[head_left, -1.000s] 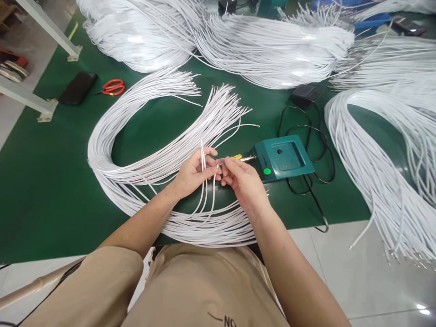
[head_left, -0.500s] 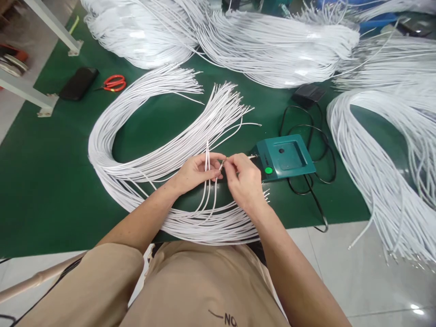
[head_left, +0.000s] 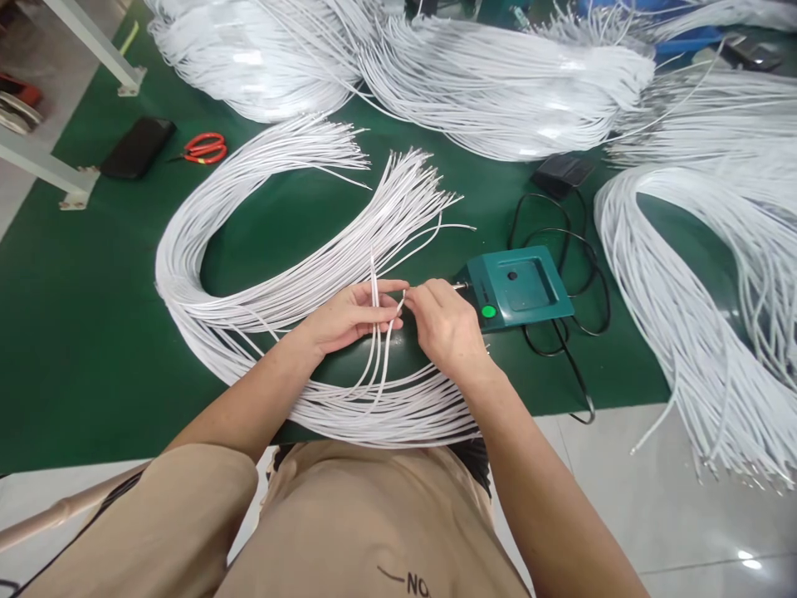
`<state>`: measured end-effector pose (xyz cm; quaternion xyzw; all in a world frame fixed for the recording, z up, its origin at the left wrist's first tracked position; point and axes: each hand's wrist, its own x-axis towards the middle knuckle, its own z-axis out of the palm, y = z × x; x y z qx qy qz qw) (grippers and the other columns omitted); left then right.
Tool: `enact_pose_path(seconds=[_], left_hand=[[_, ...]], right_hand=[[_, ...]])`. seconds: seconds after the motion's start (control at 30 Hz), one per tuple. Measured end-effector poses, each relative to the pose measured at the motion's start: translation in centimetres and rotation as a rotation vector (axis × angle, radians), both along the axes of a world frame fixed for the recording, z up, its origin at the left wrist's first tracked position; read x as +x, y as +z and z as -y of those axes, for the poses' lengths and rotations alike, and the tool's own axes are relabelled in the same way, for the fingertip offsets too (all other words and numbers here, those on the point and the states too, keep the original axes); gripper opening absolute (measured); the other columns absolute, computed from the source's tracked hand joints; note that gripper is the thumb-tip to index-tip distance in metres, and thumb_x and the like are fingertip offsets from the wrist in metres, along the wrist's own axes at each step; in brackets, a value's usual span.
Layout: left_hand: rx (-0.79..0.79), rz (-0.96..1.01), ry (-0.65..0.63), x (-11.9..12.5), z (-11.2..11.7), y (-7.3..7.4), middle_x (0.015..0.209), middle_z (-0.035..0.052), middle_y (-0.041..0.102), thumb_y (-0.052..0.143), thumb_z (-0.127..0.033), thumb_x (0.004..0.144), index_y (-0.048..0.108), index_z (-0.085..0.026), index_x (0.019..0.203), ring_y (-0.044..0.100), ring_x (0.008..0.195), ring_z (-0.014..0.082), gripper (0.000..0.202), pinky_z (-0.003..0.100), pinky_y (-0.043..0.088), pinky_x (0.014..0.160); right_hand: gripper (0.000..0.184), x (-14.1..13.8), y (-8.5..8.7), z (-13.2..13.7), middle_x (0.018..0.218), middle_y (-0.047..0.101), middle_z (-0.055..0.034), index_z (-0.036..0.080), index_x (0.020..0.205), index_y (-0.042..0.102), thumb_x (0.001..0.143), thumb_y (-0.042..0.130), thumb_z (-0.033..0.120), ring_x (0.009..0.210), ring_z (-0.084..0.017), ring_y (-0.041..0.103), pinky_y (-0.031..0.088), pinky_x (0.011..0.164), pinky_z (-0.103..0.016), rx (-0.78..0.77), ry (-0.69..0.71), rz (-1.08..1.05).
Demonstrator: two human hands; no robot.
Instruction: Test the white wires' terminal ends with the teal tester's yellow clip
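Note:
My left hand [head_left: 349,317] is closed on a few white wires [head_left: 374,286] whose ends stand up between its fingers. My right hand [head_left: 443,325] pinches the tip of one of those wires right beside the left fingertips. Both hands hover over a big loop of white wires [head_left: 205,241] lying on the green mat [head_left: 93,332]. A teal box with a green button [head_left: 520,289] sits just right of my right hand, with a thin metal probe pointing toward the hands.
Large bundles of white wires [head_left: 498,91] lie across the back and down the right side [head_left: 703,316]. Black cable [head_left: 560,241] coils around the teal box. Red scissors [head_left: 205,147] and a black case [head_left: 129,147] rest at the far left, near white frame legs.
My right hand slid a little left and closed in on the wire tip held by the left hand; the yellow piece near the probe is now covered. The left hand stayed nearly still.

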<state>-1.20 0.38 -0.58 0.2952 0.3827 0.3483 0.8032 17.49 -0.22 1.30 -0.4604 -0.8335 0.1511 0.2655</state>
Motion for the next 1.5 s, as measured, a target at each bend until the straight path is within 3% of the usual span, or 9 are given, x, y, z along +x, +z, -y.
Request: enact_pose_path(seconds=[0.07, 0.13, 0.3, 0.37, 0.53, 0.87, 1.0, 1.2, 1.5], left_hand=[[-0.043, 0.021, 0.006, -0.1, -0.1, 0.0, 0.078, -0.0012, 0.066, 0.079, -0.014, 0.067, 0.071, -0.022, 0.107, 0.067, 0.068, 0.0083, 0.042, 0.019, 0.051, 0.065], [-0.031, 0.014, 0.001, -0.1, -0.1, 0.0, 0.079, -0.0007, 0.066, 0.079, -0.013, 0.068, 0.071, -0.022, 0.107, 0.067, 0.069, 0.0082, 0.042, 0.018, 0.05, 0.064], [0.129, 0.013, -0.017, 0.2, 0.2, 0.2, 0.082, 0.0002, 0.064, 0.079, -0.016, 0.069, 0.071, -0.022, 0.107, 0.066, 0.07, 0.0098, 0.038, 0.018, 0.047, 0.058], [0.167, 0.026, -0.005, 0.3, 0.3, 0.3, 0.082, -0.0006, 0.063, 0.078, -0.017, 0.07, 0.069, -0.024, 0.111, 0.065, 0.07, 0.0096, 0.043, 0.018, 0.047, 0.058], [0.188, 0.0, 0.012, 0.5, 0.3, 0.3, 0.083, -0.0009, 0.061, 0.077, -0.018, 0.072, 0.067, -0.026, 0.117, 0.064, 0.072, 0.0092, 0.047, 0.019, 0.048, 0.062], [-0.047, 0.071, 0.036, 0.6, 0.0, 0.1, 0.08, -0.0015, 0.062, 0.078, -0.012, 0.069, 0.069, -0.022, 0.106, 0.066, 0.067, 0.0074, 0.039, 0.015, 0.047, 0.056], [0.042, -0.085, 0.123, 1.1, 0.1, 0.1, 0.077, -0.0027, 0.062, 0.079, -0.016, 0.069, 0.065, -0.02, 0.107, 0.069, 0.071, 0.0103, 0.041, 0.016, 0.05, 0.059], [0.159, -0.208, 0.147, 1.7, -0.1, -0.5, 0.075, -0.0028, 0.063, 0.082, -0.024, 0.065, 0.062, -0.016, 0.108, 0.071, 0.071, 0.0145, 0.048, 0.018, 0.049, 0.057], [0.22, -0.344, 0.166, 2.1, -0.2, -0.9, 0.075, -0.0013, 0.065, 0.08, -0.024, 0.067, 0.062, -0.014, 0.108, 0.073, 0.075, 0.0176, 0.046, 0.021, 0.055, 0.063]], right_hand=[[0.028, 0.0, 0.2, 0.0, 0.08, 0.059, -0.0083, 0.018, 0.077, 0.055, 0.096, 0.035, 0.02, 0.077, -0.019, 0.05, 0.041, 0.077, -0.034, 0.023, 0.025, 0.055], [0.024, -0.1, 0.9, 0.0, 0.077, 0.058, -0.0059, 0.019, 0.074, 0.054, 0.092, 0.039, 0.02, 0.072, -0.018, 0.05, 0.042, 0.073, -0.032, -0.139, -0.024, -0.031], [0.018, -0.3, 2.8, -0.5, 0.051, 0.042, 0.0048, 0.021, 0.062, 0.049, 0.079, 0.049, 0.028, 0.042, -0.009, 0.033, 0.038, 0.042, -0.024, -1.078, -0.086, -0.653], [0.019, -0.4, 3.0, -0.6, 0.049, 0.042, 0.006, 0.02, 0.065, 0.051, 0.079, 0.051, 0.033, 0.038, -0.008, 0.029, 0.035, 0.037, -0.024, -1.25, -0.091, -0.797], [0.03, -1.0, 2.2, 0.2, 0.066, 0.061, 0.0028, 0.021, 0.085, 0.06, 0.087, 0.052, 0.05, 0.047, -0.01, 0.049, 0.041, 0.048, -0.024, -0.775, -0.289, -0.581], [0.029, 1.0, 1.0, -0.4, 0.088, 0.064, -0.0096, 0.017, 0.09, 0.061, 0.098, 0.034, 0.022, 0.083, -0.022, 0.053, 0.036, 0.076, -0.034, 0.118, 0.013, 0.295], [0.021, 2.4, 1.6, -2.3, 0.097, 0.067, -0.0116, 0.015, 0.101, 0.06, 0.094, 0.04, 0.016, 0.094, -0.026, 0.053, 0.033, 0.093, -0.039, 0.138, 0.008, 0.42], [0.02, 3.2, 1.7, -3.3, 0.09, 0.068, -0.0123, 0.013, 0.096, 0.062, 0.085, 0.047, 0.008, 0.09, -0.026, 0.055, 0.037, 0.087, -0.037, 0.081, 0.065, 0.505], [0.03, 3.5, 1.5, -3.9, 0.075, 0.069, -0.0087, 0.015, 0.09, 0.073, 0.084, 0.045, 0.005, 0.084, -0.023, 0.057, 0.032, 0.103, -0.041, 0.036, 0.131, 0.498]])
